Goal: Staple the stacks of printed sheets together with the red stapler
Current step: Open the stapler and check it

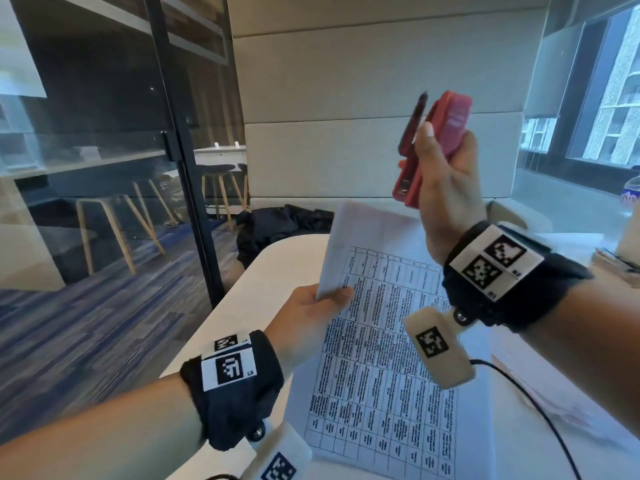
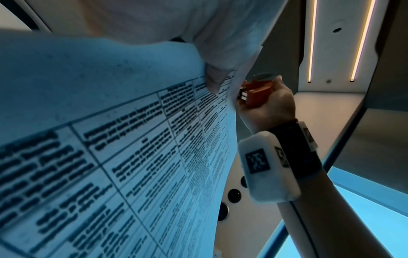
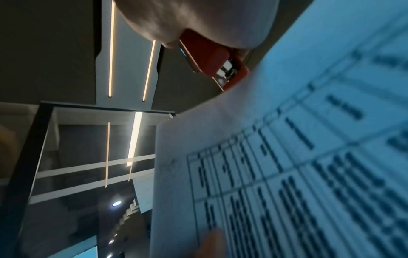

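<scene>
Red plastic is what I look for first — the red stapler (image 1: 434,147) is up in the air, above the far edge of the printed sheets (image 1: 384,344), with my right hand (image 1: 446,188) wrapped around it, fingers curled over its body and the thumb pressed along its side. Its dark lower arm stands swung away from the red top, so the stapler gapes. From the left wrist camera I see the same stapler (image 2: 253,94) just beyond the sheets' upper corner, close to the paper; I cannot tell whether it touches. From the right wrist camera its metal mouth end (image 3: 223,69) sits just above the paper's top edge.

The sheets carry a printed table of small text. My left hand (image 1: 311,317) pinches them at their left edge, thumb on top and fingers underneath, and the corner there is raised and curls upward off the white surface (image 1: 263,271). The near end of the sheets lies low over that surface.

To the right of the sheets more paper (image 1: 554,403) lies on the surface, and a black cable (image 1: 540,410) runs across it. Beyond the sheets' far edge a dark bundle of cloth (image 1: 277,226) sits against a pale padded bench back (image 1: 381,81). Left of the sheets, past a glass partition (image 1: 104,133), wooden-legged stools (image 1: 221,188) stand.
</scene>
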A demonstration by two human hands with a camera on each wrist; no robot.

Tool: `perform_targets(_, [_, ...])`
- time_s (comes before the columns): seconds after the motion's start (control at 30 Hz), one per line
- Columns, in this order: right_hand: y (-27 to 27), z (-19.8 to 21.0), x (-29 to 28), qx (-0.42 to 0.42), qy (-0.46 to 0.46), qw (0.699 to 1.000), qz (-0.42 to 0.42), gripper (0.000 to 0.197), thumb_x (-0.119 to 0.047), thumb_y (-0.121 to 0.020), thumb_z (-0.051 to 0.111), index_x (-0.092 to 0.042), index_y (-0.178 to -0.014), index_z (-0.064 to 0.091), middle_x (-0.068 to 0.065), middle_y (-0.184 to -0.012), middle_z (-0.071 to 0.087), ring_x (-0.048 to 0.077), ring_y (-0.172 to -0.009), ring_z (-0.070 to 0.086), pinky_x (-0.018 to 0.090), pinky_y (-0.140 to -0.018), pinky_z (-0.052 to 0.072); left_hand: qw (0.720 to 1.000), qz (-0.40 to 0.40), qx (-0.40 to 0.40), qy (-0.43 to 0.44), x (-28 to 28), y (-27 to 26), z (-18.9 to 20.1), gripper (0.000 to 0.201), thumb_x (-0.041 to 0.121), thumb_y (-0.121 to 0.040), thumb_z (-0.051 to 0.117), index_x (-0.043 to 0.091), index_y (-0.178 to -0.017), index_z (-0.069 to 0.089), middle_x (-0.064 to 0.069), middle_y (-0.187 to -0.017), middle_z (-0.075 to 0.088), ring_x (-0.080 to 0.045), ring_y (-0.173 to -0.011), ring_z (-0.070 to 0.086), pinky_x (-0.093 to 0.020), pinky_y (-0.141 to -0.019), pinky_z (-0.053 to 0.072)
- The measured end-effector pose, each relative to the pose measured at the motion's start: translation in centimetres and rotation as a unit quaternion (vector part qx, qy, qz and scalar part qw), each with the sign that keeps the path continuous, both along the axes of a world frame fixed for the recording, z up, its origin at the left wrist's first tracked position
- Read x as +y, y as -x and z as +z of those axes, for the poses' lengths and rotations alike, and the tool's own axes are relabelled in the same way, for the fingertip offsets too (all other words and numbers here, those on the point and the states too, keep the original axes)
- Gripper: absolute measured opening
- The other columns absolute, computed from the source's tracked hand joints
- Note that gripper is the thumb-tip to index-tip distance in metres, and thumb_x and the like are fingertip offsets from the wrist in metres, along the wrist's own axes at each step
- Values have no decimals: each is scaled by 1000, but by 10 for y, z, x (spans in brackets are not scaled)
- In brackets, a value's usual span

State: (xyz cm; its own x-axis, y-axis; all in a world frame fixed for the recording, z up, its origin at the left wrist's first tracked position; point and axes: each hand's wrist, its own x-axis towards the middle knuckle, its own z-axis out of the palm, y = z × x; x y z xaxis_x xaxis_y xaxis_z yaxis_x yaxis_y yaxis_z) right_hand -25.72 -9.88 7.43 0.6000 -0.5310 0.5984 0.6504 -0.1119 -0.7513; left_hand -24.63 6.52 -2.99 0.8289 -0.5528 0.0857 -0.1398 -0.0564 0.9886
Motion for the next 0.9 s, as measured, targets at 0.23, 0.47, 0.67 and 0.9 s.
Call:
perform_targets(0.23, [0, -9, 20, -19, 26, 999, -3, 12, -30, -86, 51, -21, -94, 53, 4, -83, 68, 29, -78, 63, 52, -76, 54, 998, -36, 36, 30, -18, 10, 3, 33, 22, -98, 47, -4, -109, 65, -25, -104, 68, -37, -85, 65, -45, -80, 54])
perform_targets(0.47, [-2, -15, 16, -32, 40, 997, -63, 24, -39, -86, 47, -18, -79, 53, -6, -63, 62, 13, -62, 56, 35, -59, 46, 999, -23, 20, 20, -24, 10, 4, 33, 26, -98, 48, 0, -100, 67, -22, -93, 70, -32, -76, 66, -48, -76, 53])
perform_targets(0.67, [-4, -16, 14, -21, 55, 993, -101, 43, -54, -89, 38, -25, -58, 41, -15, -50, 43, 6, -52, 41, 26, -56, 36, 1000, -21, 4, 8, -26, 10, 1, 34, 28, -99, 46, 0, -103, 66, -24, -98, 69, -33, -77, 66, -50, -78, 53])
perform_targets(0.9, [-5, -14, 13, -17, 72, 996, -53, 44, -45, -95, 40, -19, -59, 43, -5, -55, 44, 9, -52, 40, 22, -51, 34, 1000, -9, 2, 19, -28, 12, -3, 31, 24, -98, 48, -3, -99, 65, -17, -86, 69, -30, -74, 64, -49, -76, 53])
